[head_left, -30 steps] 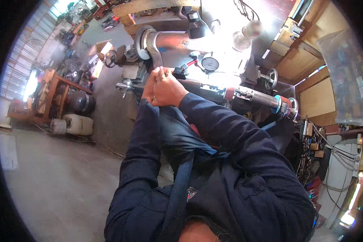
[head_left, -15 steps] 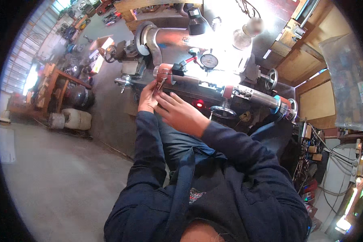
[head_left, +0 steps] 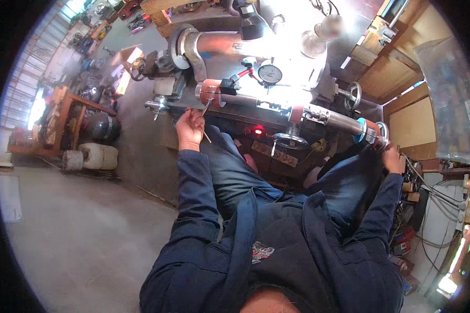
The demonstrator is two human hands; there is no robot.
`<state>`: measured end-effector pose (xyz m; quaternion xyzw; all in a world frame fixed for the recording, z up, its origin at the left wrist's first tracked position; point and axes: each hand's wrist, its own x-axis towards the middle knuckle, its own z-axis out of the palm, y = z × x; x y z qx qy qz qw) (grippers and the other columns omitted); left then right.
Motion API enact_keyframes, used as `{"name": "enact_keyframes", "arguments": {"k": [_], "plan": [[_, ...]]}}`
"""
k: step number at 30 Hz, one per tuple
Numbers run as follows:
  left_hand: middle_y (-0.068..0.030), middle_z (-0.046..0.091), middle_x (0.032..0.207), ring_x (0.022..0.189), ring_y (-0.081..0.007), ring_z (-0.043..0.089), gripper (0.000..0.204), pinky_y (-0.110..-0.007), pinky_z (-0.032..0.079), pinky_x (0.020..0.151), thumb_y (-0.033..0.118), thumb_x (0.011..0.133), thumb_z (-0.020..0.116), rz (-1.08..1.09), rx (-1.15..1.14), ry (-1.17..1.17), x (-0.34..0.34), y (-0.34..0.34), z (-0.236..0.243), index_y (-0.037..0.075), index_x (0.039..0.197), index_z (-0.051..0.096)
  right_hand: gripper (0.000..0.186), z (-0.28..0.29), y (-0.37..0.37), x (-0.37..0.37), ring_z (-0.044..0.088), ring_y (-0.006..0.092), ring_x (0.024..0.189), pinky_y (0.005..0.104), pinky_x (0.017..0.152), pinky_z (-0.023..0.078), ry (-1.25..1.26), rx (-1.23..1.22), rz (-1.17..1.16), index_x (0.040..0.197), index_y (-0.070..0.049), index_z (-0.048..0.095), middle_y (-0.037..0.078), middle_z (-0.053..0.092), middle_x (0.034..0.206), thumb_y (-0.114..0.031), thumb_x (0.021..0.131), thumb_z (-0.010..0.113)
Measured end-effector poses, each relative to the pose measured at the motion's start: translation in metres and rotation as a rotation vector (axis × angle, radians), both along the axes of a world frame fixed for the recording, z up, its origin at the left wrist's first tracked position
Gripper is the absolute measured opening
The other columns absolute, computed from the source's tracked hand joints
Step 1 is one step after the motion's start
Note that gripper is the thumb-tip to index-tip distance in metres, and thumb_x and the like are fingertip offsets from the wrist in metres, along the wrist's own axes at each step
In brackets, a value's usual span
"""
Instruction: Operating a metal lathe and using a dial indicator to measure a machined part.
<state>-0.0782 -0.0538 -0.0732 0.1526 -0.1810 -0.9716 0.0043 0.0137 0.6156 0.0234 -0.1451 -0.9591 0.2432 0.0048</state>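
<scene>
My left hand (head_left: 192,125) is closed on a thin rod (head_left: 207,137), just below the red collar (head_left: 210,90) at the left end of a long steel shaft assembly (head_left: 244,101). A dial gauge (head_left: 269,73) on a red jointed arm stands above that assembly. My right hand (head_left: 391,156) is at the far right on the rim of the handwheel (head_left: 382,135), fingers curled and partly hidden, beside a red and blue end fitting (head_left: 367,128). A small handwheel (head_left: 289,139) with an upright handle sits under the middle, near a lit red lamp (head_left: 258,130).
A large copper-coloured cylinder (head_left: 222,44), a dark lamp head (head_left: 249,23) and a small handwheel (head_left: 353,96) sit behind the assembly. Plastic containers (head_left: 100,158) and a wooden stand (head_left: 74,112) are at left. Cables and tools line the right, with wooden panels (head_left: 410,122).
My hands, earlier together at the left collar, have parted: the left stayed there with the rod, the right swung across to the handwheel at the far right. The collar is now uncovered.
</scene>
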Motion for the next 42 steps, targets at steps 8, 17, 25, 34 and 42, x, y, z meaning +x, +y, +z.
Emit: {"name": "enact_keyframes", "arguments": {"k": [8,17,25,34,42], "plan": [[-0.0041,0.039,0.076,0.061,-0.0119,0.036,0.020,-0.023,0.027,0.047,0.022,0.096,0.050,0.024,0.151,0.149,0.017,-0.001,0.006,0.004,0.088,0.050,0.010,0.012,0.027,0.020,0.048,0.0020,0.069,0.0179,0.060,0.038,-0.032,-0.753,-0.026,0.097,-0.007,0.060,-0.005,0.057,0.079,-0.004,0.087,0.058],[-0.0042,0.039,0.076,0.060,-0.0116,0.036,0.008,-0.023,0.026,0.045,0.010,0.091,0.047,-0.020,0.208,0.186,0.015,-0.001,0.002,0.003,0.089,0.049,0.011,-0.025,0.041,-0.041,0.055,0.0045,0.076,0.0193,0.072,0.046,0.307,-0.803,0.027,0.103,-0.004,0.060,-0.002,0.061,0.088,-0.008,0.093,0.058],[-0.0041,0.039,0.076,0.060,-0.0117,0.036,0.007,-0.023,0.027,0.045,0.009,0.089,0.046,0.002,0.200,0.204,0.017,0.001,0.003,0.003,0.091,0.048,0.014,-0.065,0.058,-0.034,0.060,0.0113,0.078,0.0276,0.070,0.049,0.163,-0.641,0.043,0.097,-0.002,0.068,0.002,0.068,0.089,-0.009,0.085,0.063],[-0.0039,0.037,0.076,0.060,-0.0117,0.035,0.006,-0.023,0.027,0.045,0.007,0.087,0.045,-0.024,0.220,0.226,0.016,0.001,0.003,0.003,0.092,0.046,0.013,-0.040,0.053,0.014,0.049,0.0067,0.059,0.0233,0.052,0.037,-0.077,-0.535,0.014,0.097,-0.004,0.065,-0.003,0.060,0.075,-0.013,0.089,0.060],[-0.0028,0.036,0.075,0.059,-0.0112,0.035,0.005,-0.023,0.026,0.044,0.006,0.087,0.045,-0.012,0.207,0.211,0.018,0.002,0.007,0.003,0.091,0.046,0.014,-0.009,0.035,0.025,0.044,0.0044,0.055,0.0219,0.050,0.033,0.020,-0.915,-0.050,0.091,-0.008,0.062,-0.006,0.054,0.069,-0.021,0.090,0.066]]}}
